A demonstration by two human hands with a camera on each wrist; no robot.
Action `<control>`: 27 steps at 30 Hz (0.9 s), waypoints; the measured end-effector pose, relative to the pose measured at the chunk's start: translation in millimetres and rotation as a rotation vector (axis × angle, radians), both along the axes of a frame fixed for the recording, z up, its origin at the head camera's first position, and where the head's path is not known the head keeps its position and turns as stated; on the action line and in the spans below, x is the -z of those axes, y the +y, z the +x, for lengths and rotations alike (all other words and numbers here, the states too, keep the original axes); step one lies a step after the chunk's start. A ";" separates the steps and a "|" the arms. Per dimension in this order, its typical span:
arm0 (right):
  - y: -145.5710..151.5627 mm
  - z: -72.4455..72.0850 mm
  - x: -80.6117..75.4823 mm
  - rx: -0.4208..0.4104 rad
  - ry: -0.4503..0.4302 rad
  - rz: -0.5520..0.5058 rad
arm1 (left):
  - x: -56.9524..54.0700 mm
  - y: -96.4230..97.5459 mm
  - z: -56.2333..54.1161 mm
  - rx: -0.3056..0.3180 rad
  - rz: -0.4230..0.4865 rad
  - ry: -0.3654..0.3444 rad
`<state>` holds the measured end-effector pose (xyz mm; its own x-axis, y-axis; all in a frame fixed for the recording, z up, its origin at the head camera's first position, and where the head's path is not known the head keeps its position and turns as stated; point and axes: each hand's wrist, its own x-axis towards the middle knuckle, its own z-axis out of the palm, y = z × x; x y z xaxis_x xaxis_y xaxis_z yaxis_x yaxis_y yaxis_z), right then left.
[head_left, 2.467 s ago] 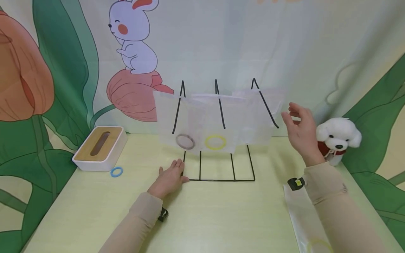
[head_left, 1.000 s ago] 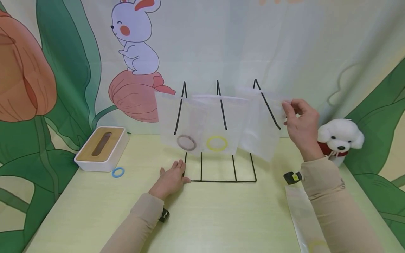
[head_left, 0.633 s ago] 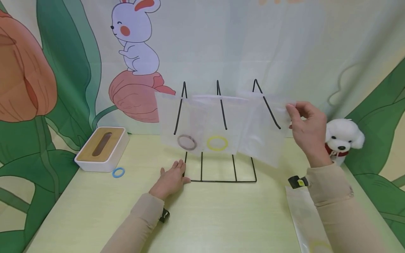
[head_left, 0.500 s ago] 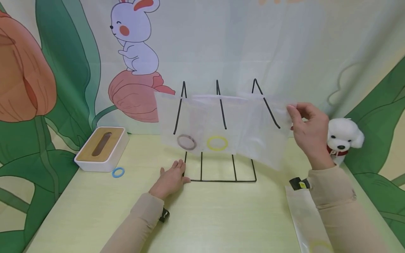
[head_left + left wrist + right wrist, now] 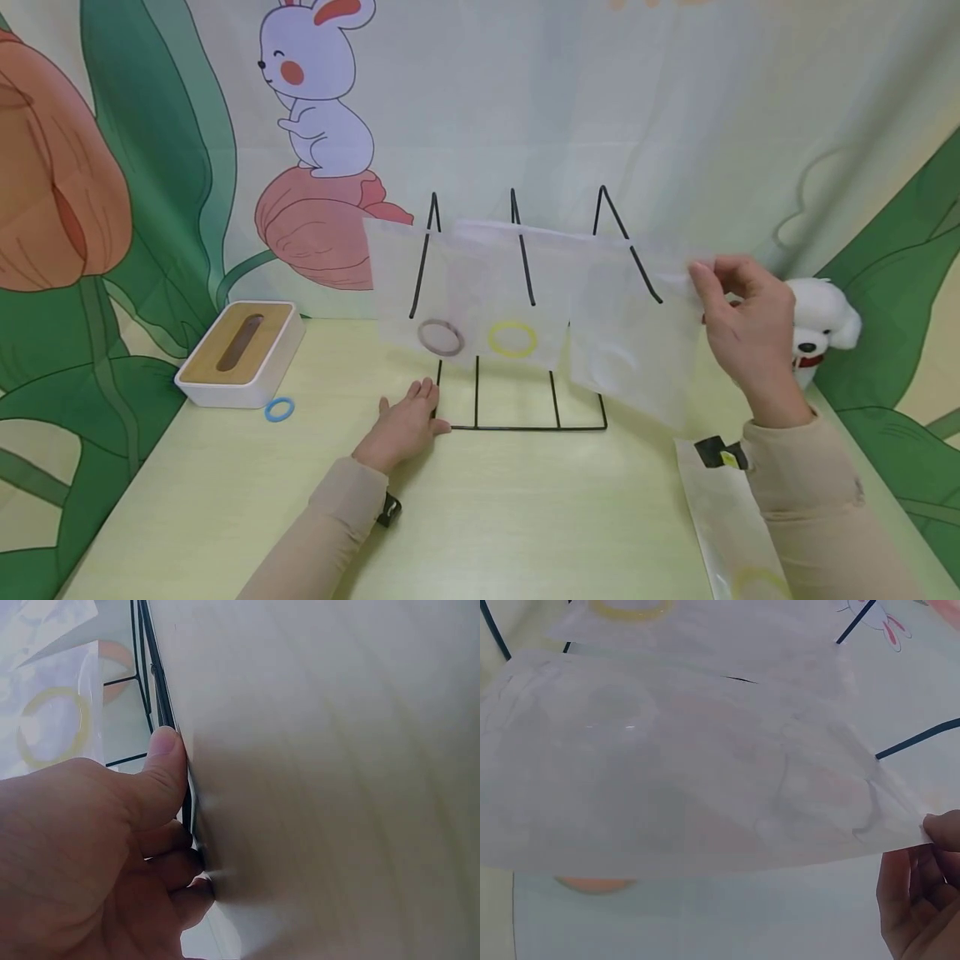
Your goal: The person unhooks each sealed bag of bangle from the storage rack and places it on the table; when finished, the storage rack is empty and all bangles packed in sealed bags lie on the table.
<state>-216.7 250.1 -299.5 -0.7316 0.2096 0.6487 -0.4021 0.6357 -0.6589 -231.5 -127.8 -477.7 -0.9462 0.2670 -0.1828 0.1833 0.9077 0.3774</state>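
A black wire rack (image 5: 531, 428) with three upright prongs stands on the table; a translucent plastic bag hangs on each prong. My left hand (image 5: 405, 425) rests on the front left corner of its base, thumb against the wire in the left wrist view. With thumb and fingers my right hand (image 5: 746, 329) pinches the upper right corner of the rightmost bag (image 5: 637, 342), which slants down to the right on its prong. A yellow ring (image 5: 513, 325) shows in the middle bag (image 5: 543, 275), and a grey-brown ring (image 5: 441, 337) in the left bag (image 5: 397, 267).
A white tissue box (image 5: 240, 350) with a wooden lid sits at the left, a blue ring (image 5: 279, 409) before it. Another plastic bag (image 5: 720, 508) lies under the right forearm. A white plush dog (image 5: 821, 317) sits behind the right hand, before a printed curtain (image 5: 675, 100).
My right hand has taken the rightmost bag's corner and drawn it right and a little down, so the bag spreads and slides lower along its prong. My left hand stays in place.
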 end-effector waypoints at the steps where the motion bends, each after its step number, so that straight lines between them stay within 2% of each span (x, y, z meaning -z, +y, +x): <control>1: -0.1 1.9 0.0 -0.001 0.005 0.004 | 0.2 0.0 -0.2 0.000 -0.001 -0.001; 19: 5.8 34.4 -2.6 -0.009 0.023 0.051 | 0.6 -1.5 0.4 0.003 0.006 -0.002; 27: 11.1 51.1 -5.3 -0.016 -0.046 0.047 | 0.1 -0.7 -0.2 -0.001 0.010 -0.007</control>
